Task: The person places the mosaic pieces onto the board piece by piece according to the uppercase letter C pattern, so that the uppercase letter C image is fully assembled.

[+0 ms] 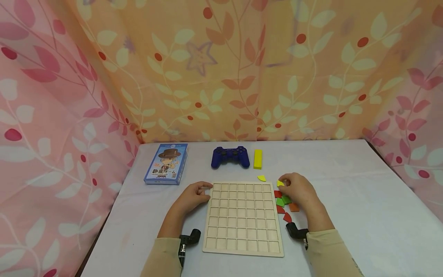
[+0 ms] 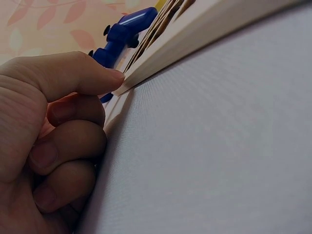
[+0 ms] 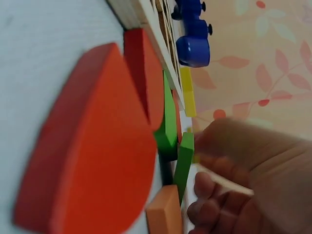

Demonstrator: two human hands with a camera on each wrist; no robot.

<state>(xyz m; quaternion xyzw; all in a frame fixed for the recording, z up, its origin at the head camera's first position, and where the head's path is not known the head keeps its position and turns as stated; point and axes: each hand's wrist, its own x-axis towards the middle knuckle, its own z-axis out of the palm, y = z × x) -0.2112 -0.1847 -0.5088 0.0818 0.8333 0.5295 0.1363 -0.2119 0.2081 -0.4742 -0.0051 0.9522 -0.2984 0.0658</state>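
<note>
A square-celled wooden grid board (image 1: 242, 217) lies flat on the white tabletop. At its far left corner my left hand (image 1: 192, 198) holds the edge, index finger and thumb against it; the left wrist view shows the thumb tip at the corner and the other fingers curled. Beyond the board's right edge, my right hand (image 1: 299, 190) pinches a small yellow piece (image 1: 280, 183) between thumb and fingertips, mostly hidden by the hand in the right wrist view. Just below that hand lie red pieces (image 3: 107, 146), green pieces (image 1: 280, 202) and an orange piece (image 1: 294, 207).
Another yellow piece (image 1: 261, 178) lies just past the board's far edge. Farther back are a blue game controller (image 1: 230, 157), a yellow bar (image 1: 257, 159) and a blue card-game box (image 1: 167, 164). Floral curtains (image 1: 242, 77) hang around the table's back and sides.
</note>
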